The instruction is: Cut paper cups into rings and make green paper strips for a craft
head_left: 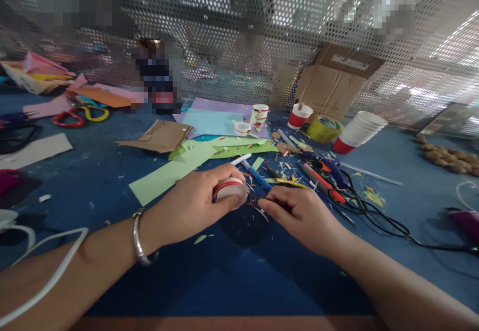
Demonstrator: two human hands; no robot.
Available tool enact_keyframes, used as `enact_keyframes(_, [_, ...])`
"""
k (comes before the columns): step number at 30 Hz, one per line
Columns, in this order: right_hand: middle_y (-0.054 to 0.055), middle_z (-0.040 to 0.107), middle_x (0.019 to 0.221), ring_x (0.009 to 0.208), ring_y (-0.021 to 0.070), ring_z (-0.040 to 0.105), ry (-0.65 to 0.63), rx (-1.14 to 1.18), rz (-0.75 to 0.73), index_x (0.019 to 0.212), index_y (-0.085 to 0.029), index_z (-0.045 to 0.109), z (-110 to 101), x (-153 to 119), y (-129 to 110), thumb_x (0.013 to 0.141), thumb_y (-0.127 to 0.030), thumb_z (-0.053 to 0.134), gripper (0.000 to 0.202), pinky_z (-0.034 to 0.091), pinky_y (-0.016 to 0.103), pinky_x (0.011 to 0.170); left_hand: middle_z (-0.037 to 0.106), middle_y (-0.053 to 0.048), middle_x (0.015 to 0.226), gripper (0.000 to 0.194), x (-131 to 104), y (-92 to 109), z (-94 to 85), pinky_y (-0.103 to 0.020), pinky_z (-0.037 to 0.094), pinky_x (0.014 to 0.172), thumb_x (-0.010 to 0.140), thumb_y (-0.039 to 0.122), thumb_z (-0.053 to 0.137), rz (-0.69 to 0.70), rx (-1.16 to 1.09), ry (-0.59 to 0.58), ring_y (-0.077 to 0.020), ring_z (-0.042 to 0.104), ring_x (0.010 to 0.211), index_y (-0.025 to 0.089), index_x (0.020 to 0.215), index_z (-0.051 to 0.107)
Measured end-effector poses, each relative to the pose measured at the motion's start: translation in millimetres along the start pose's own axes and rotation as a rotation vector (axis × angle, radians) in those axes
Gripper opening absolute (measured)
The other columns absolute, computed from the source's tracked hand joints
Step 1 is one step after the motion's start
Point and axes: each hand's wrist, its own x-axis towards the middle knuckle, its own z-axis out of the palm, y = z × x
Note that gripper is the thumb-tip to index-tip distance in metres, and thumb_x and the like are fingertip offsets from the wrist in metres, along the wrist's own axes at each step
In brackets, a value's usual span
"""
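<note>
Near the middle of the blue table, my left hand point(196, 196) is closed round a white paper cup piece point(229, 190) with a red edge. Its round end faces up and toward me. Just to the right, my right hand point(305, 211) is closed in a pinch beside it. What those fingers hold is mostly hidden; something small and dark shows at their tips. Thin curled white and red strips lie between the two hands. A blue pen point(257, 176) rests on the table just beyond them, with light green paper point(174, 171) behind my left hand.
Paper scraps litter the table. Stacked cups point(362, 127), yellow tape point(324, 128) and a red-white cup point(299, 116) stand at back right. A blue glue gun point(337, 172) trails black cable at right. Scissors point(69, 118) lie far left. A perforated metal screen point(224, 37) bounds the back.
</note>
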Motion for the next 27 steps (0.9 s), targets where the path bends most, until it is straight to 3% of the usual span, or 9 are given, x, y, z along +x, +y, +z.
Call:
enact_keyframes(5, [-0.005,0.045,0.062,0.057,0.0105,0.039,0.028,0.021,0.02,0.071,-0.021,0.05,-1.3,-0.6,-0.7,0.098,-0.051,0.052,0.041,0.027,0.027,0.055,0.066,0.005,0.079,0.026,1.0,-2.5,5.1,-0.028,0.041,0.062,0.095,0.051,0.055,0.005,0.07,0.027,-0.0157,0.06,0.068,0.028,0.108,0.057])
enact_keyframes(10, [-0.003,0.044,0.067,0.062,0.0105,0.04,0.02,0.252,0.008,0.073,-0.019,0.055,-4.4,0.9,-0.3,0.101,-0.057,0.046,0.048,0.03,0.026,0.056,0.064,0.003,0.084,0.02,2.0,-3.1,8.6,-0.029,0.046,0.066,0.099,0.041,0.052,0.055,-0.032,0.09,-0.0152,0.061,0.071,0.024,0.108,0.048])
enact_keyframes(13, [-0.004,0.041,0.064,0.056,0.0087,0.036,-0.005,0.406,0.036,0.075,-0.018,0.06,-1.9,1.0,-2.6,0.101,-0.059,0.044,0.051,0.027,0.024,0.052,0.065,-0.002,0.101,0.015,2.3,-2.8,8.9,-0.031,0.05,0.078,0.099,0.029,0.051,0.165,-0.019,0.169,-0.0168,0.064,0.087,0.022,0.112,0.048])
enact_keyframes(18, [-0.007,0.032,0.057,0.048,0.0064,0.023,-0.104,0.717,0.195,0.071,-0.017,0.056,5.4,-1.7,-10.7,0.096,-0.064,0.049,0.054,0.018,0.023,0.043,0.056,-0.01,0.133,0.038,2.5,-1.6,11.4,-0.037,0.042,0.109,0.098,0.013,0.047,0.352,0.095,0.289,-0.0216,0.053,0.126,0.02,0.135,0.044])
enact_keyframes(27, [-0.009,0.031,0.056,0.046,0.0043,0.018,-0.179,0.965,0.239,0.069,-0.016,0.052,7.8,-2.4,-15.8,0.093,-0.064,0.055,0.054,0.011,0.021,0.041,0.051,-0.013,0.135,0.047,-1.7,0.0,16.6,-0.043,0.038,0.116,0.092,0.006,0.049,0.48,0.192,0.241,-0.0243,0.045,0.133,0.019,0.136,0.042])
